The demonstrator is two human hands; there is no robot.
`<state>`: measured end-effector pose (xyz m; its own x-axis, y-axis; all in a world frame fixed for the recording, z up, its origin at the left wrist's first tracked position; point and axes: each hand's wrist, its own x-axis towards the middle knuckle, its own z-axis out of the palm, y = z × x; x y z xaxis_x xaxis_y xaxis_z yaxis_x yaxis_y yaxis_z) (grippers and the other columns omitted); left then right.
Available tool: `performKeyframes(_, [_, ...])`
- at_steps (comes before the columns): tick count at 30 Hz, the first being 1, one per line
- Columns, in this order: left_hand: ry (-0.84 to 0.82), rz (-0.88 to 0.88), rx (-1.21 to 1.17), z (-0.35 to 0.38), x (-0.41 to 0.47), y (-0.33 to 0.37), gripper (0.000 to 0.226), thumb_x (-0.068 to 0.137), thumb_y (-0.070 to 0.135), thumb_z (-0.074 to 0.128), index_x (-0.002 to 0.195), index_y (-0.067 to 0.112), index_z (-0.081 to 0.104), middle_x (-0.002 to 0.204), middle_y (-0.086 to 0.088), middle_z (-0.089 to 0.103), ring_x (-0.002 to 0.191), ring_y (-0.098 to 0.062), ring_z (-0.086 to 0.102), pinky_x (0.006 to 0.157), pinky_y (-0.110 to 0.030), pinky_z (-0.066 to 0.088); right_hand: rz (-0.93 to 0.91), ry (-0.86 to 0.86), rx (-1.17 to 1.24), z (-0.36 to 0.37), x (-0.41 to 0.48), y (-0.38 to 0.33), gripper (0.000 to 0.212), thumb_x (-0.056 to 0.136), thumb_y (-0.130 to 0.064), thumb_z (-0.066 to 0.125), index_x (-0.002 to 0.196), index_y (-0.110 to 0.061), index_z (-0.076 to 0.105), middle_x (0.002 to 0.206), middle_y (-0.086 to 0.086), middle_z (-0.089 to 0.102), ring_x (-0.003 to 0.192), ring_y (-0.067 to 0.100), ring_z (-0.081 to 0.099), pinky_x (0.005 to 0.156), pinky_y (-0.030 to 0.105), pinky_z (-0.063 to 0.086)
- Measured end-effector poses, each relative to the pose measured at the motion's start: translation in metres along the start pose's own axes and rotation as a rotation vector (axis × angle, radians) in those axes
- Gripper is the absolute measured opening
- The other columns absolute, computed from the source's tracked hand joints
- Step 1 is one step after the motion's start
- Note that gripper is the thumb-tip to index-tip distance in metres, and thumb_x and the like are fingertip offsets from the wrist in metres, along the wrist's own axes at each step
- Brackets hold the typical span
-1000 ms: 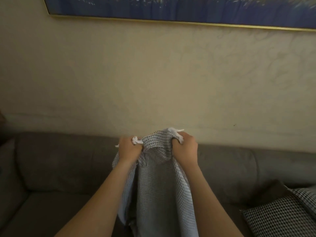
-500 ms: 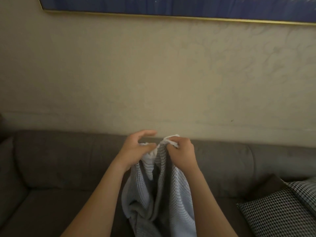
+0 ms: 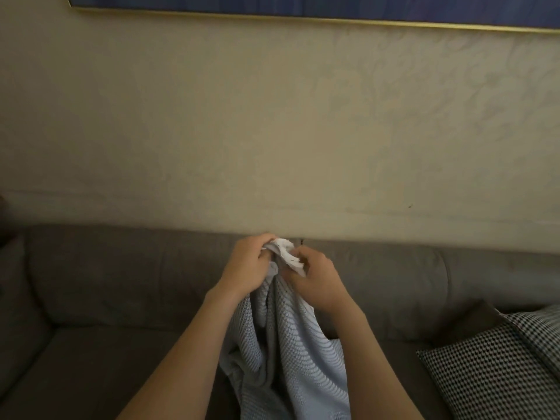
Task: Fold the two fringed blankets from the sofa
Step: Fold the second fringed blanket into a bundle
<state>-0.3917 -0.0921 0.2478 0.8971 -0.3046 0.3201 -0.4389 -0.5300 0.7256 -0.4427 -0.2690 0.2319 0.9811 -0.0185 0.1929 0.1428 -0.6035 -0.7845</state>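
Observation:
A light grey waffle-knit blanket (image 3: 291, 353) with a white fringed edge hangs down between my forearms in front of the sofa. My left hand (image 3: 247, 265) and my right hand (image 3: 315, 278) are close together at its top, both closed on the bunched white fringe (image 3: 285, 251). The cloth falls in deep vertical folds and its lower part runs out of the frame. I cannot see a second blanket.
A grey-brown sofa (image 3: 121, 283) spans the frame against a beige wall. Black-and-white houndstooth cushions (image 3: 497, 368) lie on the seat at the right. The gold-framed lower edge of a blue picture (image 3: 303, 7) hangs high on the wall.
My hands, first apart along the top edge, have come together. The left hand let go briefly, then closed again on the bunched fringe beside the right hand.

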Motion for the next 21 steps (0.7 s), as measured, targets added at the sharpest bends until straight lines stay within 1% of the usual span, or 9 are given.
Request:
performKeyframes(3, [0.215,-0.074,-0.04,-0.004,0.001,-0.004,0.036,0.097,-0.004,0.052,0.118,0.014,0.076,0.106,0.002,0.076,0.094,-0.011,0.07,0.086,-0.029,0.057,0.048,-0.156,-0.219,0.001,0.0,0.017,0.031,0.09,-0.031,0.068,0.067,-0.022,0.05,0.063,-0.004,0.058,0.057,0.012,0.051,0.055,0.033,0.041])
performKeyframes(6, [0.427,-0.207,-0.152,-0.017,0.005,-0.011,0.038,0.095,-0.003,0.051,0.118,0.015,0.076,0.107,0.002,0.077,0.097,-0.016,0.072,0.09,-0.041,0.061,0.184,-0.345,-0.352,0.004,-0.004,0.043,0.026,0.087,-0.03,0.06,0.068,-0.014,0.049,0.072,0.001,0.063,0.071,0.022,0.06,0.062,0.039,0.049])
performKeyframes(8, [0.459,-0.194,-0.184,-0.025,0.008,-0.011,0.037,0.095,-0.003,0.051,0.114,0.016,0.077,0.101,0.005,0.076,0.093,-0.014,0.072,0.084,-0.038,0.06,0.198,-0.377,-0.342,0.01,-0.009,0.053,0.027,0.089,-0.027,0.057,0.068,-0.016,0.044,0.074,0.001,0.058,0.075,0.023,0.056,0.064,0.037,0.044])
performKeyframes(11, [0.422,-0.136,-0.202,-0.029,0.008,-0.005,0.036,0.097,-0.002,0.052,0.113,0.018,0.078,0.096,0.008,0.076,0.082,-0.005,0.068,0.071,-0.026,0.053,0.167,-0.269,-0.282,0.022,-0.012,0.053,0.022,0.089,-0.03,0.048,0.072,-0.017,0.049,0.076,0.004,0.062,0.076,0.03,0.061,0.069,0.042,0.049])
performKeyframes(13, [0.396,-0.15,-0.208,-0.027,0.007,-0.006,0.034,0.1,0.001,0.053,0.115,0.019,0.078,0.096,0.009,0.075,0.078,0.001,0.064,0.069,-0.02,0.048,0.139,-0.174,-0.269,0.027,-0.012,0.048,0.023,0.093,-0.025,0.048,0.072,-0.015,0.046,0.074,0.006,0.06,0.075,0.037,0.062,0.067,0.045,0.048])
performKeyframes(15, [0.349,-0.21,-0.197,-0.025,0.004,-0.014,0.032,0.101,0.002,0.052,0.116,0.018,0.076,0.098,0.007,0.075,0.082,-0.002,0.065,0.072,-0.024,0.048,0.082,-0.078,-0.257,0.027,-0.011,0.041,0.027,0.098,-0.013,0.05,0.073,-0.019,0.042,0.069,0.002,0.055,0.069,0.035,0.059,0.062,0.042,0.042])
performKeyframes(18, [0.172,-0.325,-0.161,-0.024,-0.006,-0.025,0.027,0.101,0.013,0.048,0.114,0.018,0.071,0.106,0.002,0.072,0.099,-0.016,0.069,0.083,-0.035,0.055,0.003,0.095,-0.128,0.02,-0.01,0.028,0.018,0.101,-0.005,0.048,0.088,-0.01,0.059,0.068,-0.001,0.06,0.058,0.012,0.055,0.055,0.032,0.043])
performKeyframes(20, [0.019,-0.376,-0.24,-0.024,-0.016,-0.025,0.02,0.097,0.021,0.055,0.11,0.021,0.07,0.107,0.001,0.072,0.102,-0.019,0.069,0.085,-0.038,0.056,-0.047,0.193,-0.053,0.016,-0.008,0.017,0.022,0.101,-0.003,0.047,0.09,-0.014,0.063,0.071,-0.006,0.061,0.061,0.009,0.055,0.052,0.02,0.038])
performKeyframes(21, [-0.072,-0.39,-0.294,-0.023,-0.02,-0.023,0.02,0.094,0.023,0.063,0.113,0.025,0.07,0.11,0.002,0.073,0.104,-0.017,0.07,0.088,-0.037,0.057,-0.072,0.23,-0.039,0.014,-0.007,0.011,0.023,0.101,-0.003,0.047,0.087,-0.016,0.061,0.072,-0.007,0.061,0.063,0.009,0.055,0.053,0.02,0.037])
